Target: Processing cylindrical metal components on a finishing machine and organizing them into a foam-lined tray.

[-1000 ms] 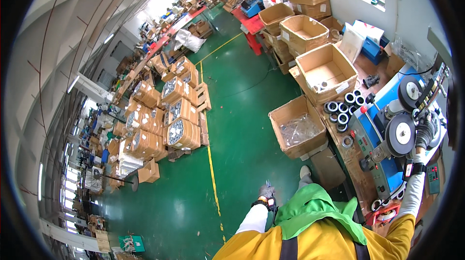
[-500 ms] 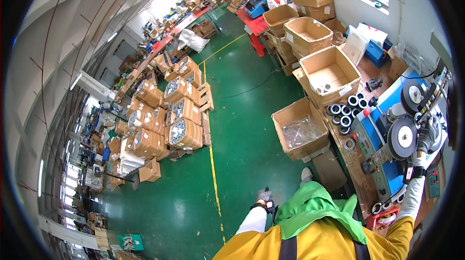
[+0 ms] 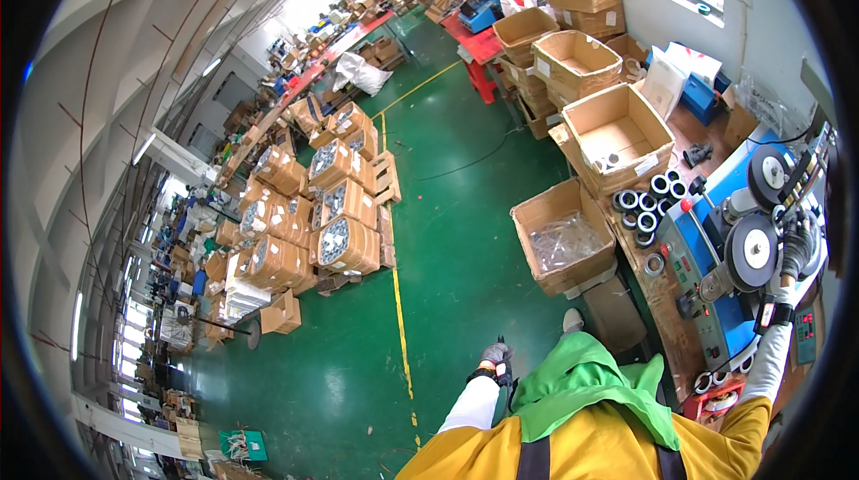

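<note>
My left hand [image 3: 495, 356], in a grey glove, hangs over the green floor beside my body. Its fingers look closed, and a small dark piece juts out from them, too small to name. My right hand [image 3: 795, 246], also gloved, reaches to the far right onto a blue bench machine [image 3: 716, 252] with dark discs. It lies beside the nearer disc [image 3: 752, 253], which has a white centre. Its fingers are partly hidden among the machine parts, so I cannot make out their grip. Several black-and-white rings [image 3: 646, 221] lie on the wooden bench [image 3: 658, 292] next to the machine.
An open carton [image 3: 573, 274] with clear plastic stands on the floor before the bench. Another open carton [image 3: 658, 162] rests on the bench end, holding a few rings. Across the yellow floor line [image 3: 401, 337], several filled cartons [image 3: 344, 247] are stacked on pallets.
The whole view has shifted slightly, with the bench and cartons a little further right. My left hand has turned, its dark piece now pointing up. My right hand stays at the machine.
</note>
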A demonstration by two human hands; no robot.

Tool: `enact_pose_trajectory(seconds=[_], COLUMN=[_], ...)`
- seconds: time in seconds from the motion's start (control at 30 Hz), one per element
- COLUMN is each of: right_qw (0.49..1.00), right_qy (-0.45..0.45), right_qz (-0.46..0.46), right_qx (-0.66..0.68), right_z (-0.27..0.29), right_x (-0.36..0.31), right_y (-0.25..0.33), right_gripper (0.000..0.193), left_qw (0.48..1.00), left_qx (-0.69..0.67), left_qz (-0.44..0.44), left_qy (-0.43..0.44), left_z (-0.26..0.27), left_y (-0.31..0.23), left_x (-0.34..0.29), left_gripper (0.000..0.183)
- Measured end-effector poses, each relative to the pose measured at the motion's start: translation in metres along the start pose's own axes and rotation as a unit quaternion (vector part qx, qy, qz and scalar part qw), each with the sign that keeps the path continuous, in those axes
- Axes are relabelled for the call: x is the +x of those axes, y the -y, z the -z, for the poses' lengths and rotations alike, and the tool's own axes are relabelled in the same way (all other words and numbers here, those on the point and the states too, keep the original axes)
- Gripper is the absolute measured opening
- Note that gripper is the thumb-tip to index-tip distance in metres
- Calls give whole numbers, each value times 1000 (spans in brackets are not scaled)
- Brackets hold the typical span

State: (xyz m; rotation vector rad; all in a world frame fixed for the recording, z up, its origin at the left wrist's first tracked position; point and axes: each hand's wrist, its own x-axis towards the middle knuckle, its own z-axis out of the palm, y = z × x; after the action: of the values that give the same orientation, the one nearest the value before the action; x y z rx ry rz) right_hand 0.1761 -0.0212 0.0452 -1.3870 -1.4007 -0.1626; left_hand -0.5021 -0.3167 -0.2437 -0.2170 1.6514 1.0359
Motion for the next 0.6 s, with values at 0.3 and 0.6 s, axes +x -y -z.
enact_pose_trajectory(seconds=[0.3,0.6], right_qw=[938,658], right_qy=[175,461], right_qz=[-206,-467], right_qx=[216,369], right_z=[-6,-108], right_x=[-74,-162], right_y=[173,243], right_gripper=[19,44], left_qw=[952,680], left_qx=[-127,380], left_qz=[87,-20], left_qy=[266,627], left_z=[-182,-323], left_y=[-122,-115], left_x=[-121,-207], left_gripper=[10,25])
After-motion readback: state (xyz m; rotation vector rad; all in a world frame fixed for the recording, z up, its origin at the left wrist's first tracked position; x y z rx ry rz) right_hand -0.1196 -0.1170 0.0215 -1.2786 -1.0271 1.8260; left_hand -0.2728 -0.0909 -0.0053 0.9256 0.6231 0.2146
